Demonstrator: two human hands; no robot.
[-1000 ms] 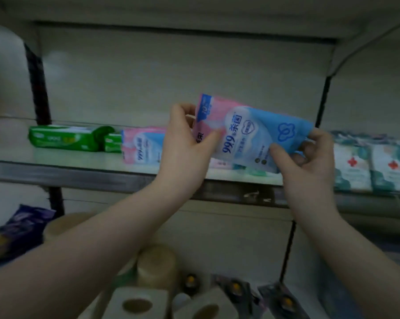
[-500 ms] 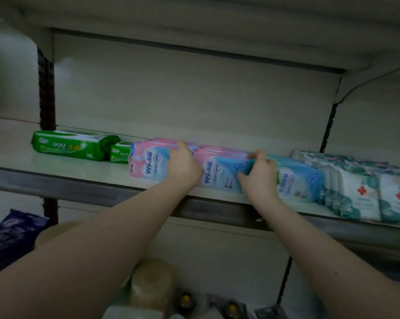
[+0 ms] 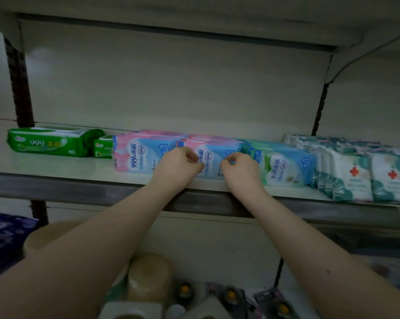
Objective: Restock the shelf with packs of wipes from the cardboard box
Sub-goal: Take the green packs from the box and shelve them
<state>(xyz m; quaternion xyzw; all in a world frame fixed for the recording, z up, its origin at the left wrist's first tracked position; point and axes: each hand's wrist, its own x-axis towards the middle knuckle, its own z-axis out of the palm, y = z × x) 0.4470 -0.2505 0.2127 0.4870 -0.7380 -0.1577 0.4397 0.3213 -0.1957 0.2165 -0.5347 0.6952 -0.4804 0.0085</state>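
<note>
A pink and blue pack of wipes [image 3: 210,160] stands upright at the front of a row on the shelf [image 3: 56,168]. My left hand [image 3: 180,165] has curled fingers pinching the pack's lower left corner. My right hand [image 3: 240,170] does the same at its lower right corner. A second row of the same pink and blue packs [image 3: 142,155] stands just to the left. The cardboard box is out of view.
Green 999 packs [image 3: 48,142] lie at the shelf's left end. Blue and green packs [image 3: 286,168] and white red-cross packs [image 3: 353,174] fill the right side. Below the shelf are paper rolls [image 3: 148,276], a dark blue bag [image 3: 5,236] and carded items [image 3: 231,295].
The pack went from held up in the air down onto the shelf, at the front of its row. My hands have drawn closer together at its lower corners.
</note>
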